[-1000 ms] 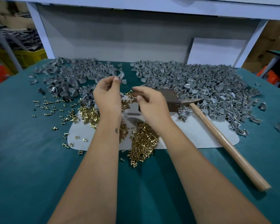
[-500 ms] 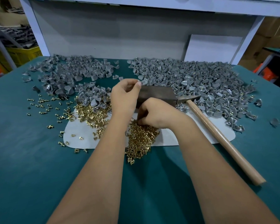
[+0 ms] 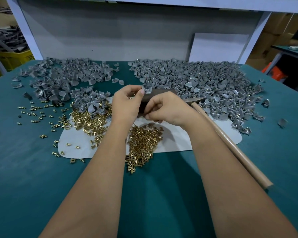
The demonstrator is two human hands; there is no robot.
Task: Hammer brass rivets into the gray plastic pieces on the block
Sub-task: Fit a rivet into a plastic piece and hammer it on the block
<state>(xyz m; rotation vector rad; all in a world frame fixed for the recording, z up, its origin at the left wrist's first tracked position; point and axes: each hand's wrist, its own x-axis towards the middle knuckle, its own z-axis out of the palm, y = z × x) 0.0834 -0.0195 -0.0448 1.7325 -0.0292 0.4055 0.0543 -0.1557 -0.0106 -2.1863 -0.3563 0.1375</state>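
Observation:
My left hand (image 3: 127,102) pinches a gray plastic piece (image 3: 147,90) just above the dark block (image 3: 163,93). My right hand (image 3: 167,109) is at the block's near side, its fingertips pinched together on a small brass rivet that the fingers mostly hide. A heap of brass rivets (image 3: 141,143) lies on the white mat (image 3: 179,140) just below my hands. The hammer (image 3: 230,145) lies to the right, its head against the block and its wooden handle pointing toward me.
Large piles of gray pieces cover the back left (image 3: 58,79) and back right (image 3: 205,83) of the green table (image 3: 24,169). More rivets (image 3: 88,121) lie left of my hands, with several scattered farther left. A gray backboard (image 3: 110,31) closes the rear.
My right hand rose from the rivet heap to the block's near side, fingers pinched. My left hand moved right with the gray piece, over the block.

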